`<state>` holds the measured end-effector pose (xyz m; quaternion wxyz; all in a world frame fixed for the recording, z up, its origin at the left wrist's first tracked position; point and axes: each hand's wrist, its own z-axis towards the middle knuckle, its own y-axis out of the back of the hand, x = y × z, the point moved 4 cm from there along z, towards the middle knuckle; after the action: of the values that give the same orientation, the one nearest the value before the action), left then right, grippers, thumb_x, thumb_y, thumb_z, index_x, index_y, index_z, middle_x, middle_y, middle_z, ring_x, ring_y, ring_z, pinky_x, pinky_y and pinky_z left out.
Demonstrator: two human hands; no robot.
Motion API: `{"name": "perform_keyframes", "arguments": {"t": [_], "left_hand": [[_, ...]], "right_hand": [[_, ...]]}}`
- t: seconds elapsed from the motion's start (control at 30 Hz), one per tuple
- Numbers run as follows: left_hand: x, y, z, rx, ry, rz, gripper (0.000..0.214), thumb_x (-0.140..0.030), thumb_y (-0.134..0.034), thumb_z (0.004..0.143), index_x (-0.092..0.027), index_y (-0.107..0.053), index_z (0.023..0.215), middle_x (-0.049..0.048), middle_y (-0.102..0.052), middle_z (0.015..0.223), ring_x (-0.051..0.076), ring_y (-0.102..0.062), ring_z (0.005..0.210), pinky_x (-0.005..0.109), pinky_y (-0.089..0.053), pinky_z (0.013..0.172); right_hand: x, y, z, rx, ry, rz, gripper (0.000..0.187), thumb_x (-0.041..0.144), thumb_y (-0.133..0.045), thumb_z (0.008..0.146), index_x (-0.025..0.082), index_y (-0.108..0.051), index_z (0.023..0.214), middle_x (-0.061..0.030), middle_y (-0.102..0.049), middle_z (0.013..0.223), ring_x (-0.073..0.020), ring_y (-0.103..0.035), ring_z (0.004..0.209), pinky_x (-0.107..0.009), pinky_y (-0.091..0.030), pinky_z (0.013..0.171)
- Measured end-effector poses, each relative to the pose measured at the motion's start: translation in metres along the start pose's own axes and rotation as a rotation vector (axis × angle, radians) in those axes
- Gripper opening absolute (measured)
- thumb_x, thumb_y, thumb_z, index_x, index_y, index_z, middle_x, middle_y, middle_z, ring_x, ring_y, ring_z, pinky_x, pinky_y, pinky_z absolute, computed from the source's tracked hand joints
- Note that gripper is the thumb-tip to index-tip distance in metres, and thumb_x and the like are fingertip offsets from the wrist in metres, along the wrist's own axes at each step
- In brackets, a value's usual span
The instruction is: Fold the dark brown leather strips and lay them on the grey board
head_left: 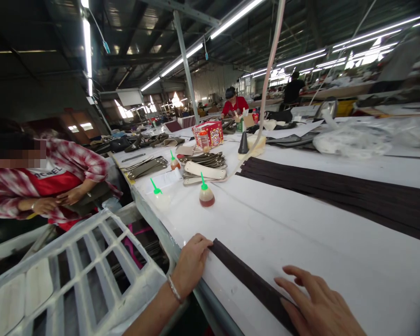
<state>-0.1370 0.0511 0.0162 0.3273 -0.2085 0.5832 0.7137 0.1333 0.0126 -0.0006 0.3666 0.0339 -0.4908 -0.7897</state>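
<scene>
A long dark brown strip (249, 278), apparently leather or similar, lies along the near edge of the white-topped table. My left hand (193, 261), with a bracelet at the wrist, pinches its far end. Over the nearer part of the strip is my right hand (318, 303), fingers spread and raised, thumb resting at the strip's edge. The strip's near end runs out of view under that hand. Beyond them stands a squeeze bottle (206, 197) with a green nozzle and brownish liquid. A stack of similar dark strips (336, 189) lies across the table at the right.
Two more green-nozzled bottles (175, 161) stand farther back, near pale and dark cut pieces (206, 171) and a red box (210, 133). A white slatted rack (87, 261) sits left of the table. A person in a plaid shirt (70, 163) is beside it. A hose (269, 70) hangs down.
</scene>
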Motion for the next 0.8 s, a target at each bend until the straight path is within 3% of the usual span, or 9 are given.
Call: {"name": "perform_keyframes", "arguments": {"t": [0.1, 0.27, 0.4, 0.53, 0.67, 0.8], "left_hand": [[-0.001, 0.001, 0.000, 0.001, -0.005, -0.010, 0.030, -0.007, -0.047, 0.080, -0.020, -0.070, 0.094, 0.0070, -0.063, 0.095, 0.023, -0.059, 0.092, 0.034, -0.045, 0.086], [0.001, 0.006, -0.006, -0.051, 0.014, -0.048, 0.029, -0.010, -0.047, 0.083, -0.021, -0.069, 0.098, 0.0061, -0.062, 0.096, 0.020, -0.060, 0.090, 0.031, -0.045, 0.082], [0.010, 0.016, -0.017, -0.143, 0.068, -0.076, 0.028, -0.012, -0.047, 0.083, -0.021, -0.068, 0.100, 0.0061, -0.060, 0.098, 0.020, -0.059, 0.089, 0.032, -0.044, 0.082], [0.016, 0.020, -0.031, -0.188, 0.118, -0.123, 0.025, -0.014, -0.047, 0.084, -0.021, -0.068, 0.098, 0.0048, -0.060, 0.095, 0.019, -0.059, 0.084, 0.032, -0.045, 0.078], [0.014, 0.016, -0.039, -0.184, 0.151, -0.185, 0.024, -0.015, -0.051, 0.083, -0.023, -0.067, 0.099, 0.0028, -0.061, 0.093, 0.018, -0.058, 0.080, 0.030, -0.046, 0.074], [0.005, 0.015, -0.034, -0.154, 0.158, -0.301, 0.041, -0.013, -0.058, 0.076, -0.028, -0.062, 0.114, 0.0024, -0.059, 0.108, 0.017, -0.056, 0.086, 0.029, -0.044, 0.075]], "right_hand": [[0.033, -0.011, 0.018, 0.093, 0.117, -0.076, 0.028, 0.017, -0.056, 0.081, 0.026, -0.060, 0.107, -0.0059, -0.062, 0.107, -0.0233, -0.059, 0.089, -0.033, -0.045, 0.071], [0.075, -0.042, 0.057, 0.268, 0.090, -0.192, 0.022, 0.008, -0.057, 0.080, 0.022, -0.061, 0.096, -0.0039, -0.061, 0.090, -0.0247, -0.055, 0.082, -0.037, -0.039, 0.072], [0.085, -0.058, 0.079, 0.374, 0.105, -0.318, 0.025, -0.003, -0.047, 0.081, 0.017, -0.061, 0.085, -0.0069, -0.061, 0.084, -0.0255, -0.056, 0.077, -0.039, -0.037, 0.072], [0.086, -0.062, 0.091, 0.420, 0.088, -0.304, 0.030, -0.005, -0.041, 0.081, 0.016, -0.062, 0.082, -0.0090, -0.061, 0.081, -0.0261, -0.056, 0.074, -0.040, -0.035, 0.072], [0.074, -0.058, 0.096, 0.441, -0.109, -0.093, 0.028, -0.002, -0.042, 0.081, 0.017, -0.062, 0.081, -0.0064, -0.063, 0.083, -0.0231, -0.056, 0.078, -0.037, -0.032, 0.075], [0.055, -0.055, 0.090, 0.535, -0.393, 0.525, 0.009, 0.015, -0.049, 0.076, 0.018, -0.056, 0.070, -0.0004, -0.057, 0.069, -0.0164, -0.049, 0.068, -0.029, -0.031, 0.064]]}}
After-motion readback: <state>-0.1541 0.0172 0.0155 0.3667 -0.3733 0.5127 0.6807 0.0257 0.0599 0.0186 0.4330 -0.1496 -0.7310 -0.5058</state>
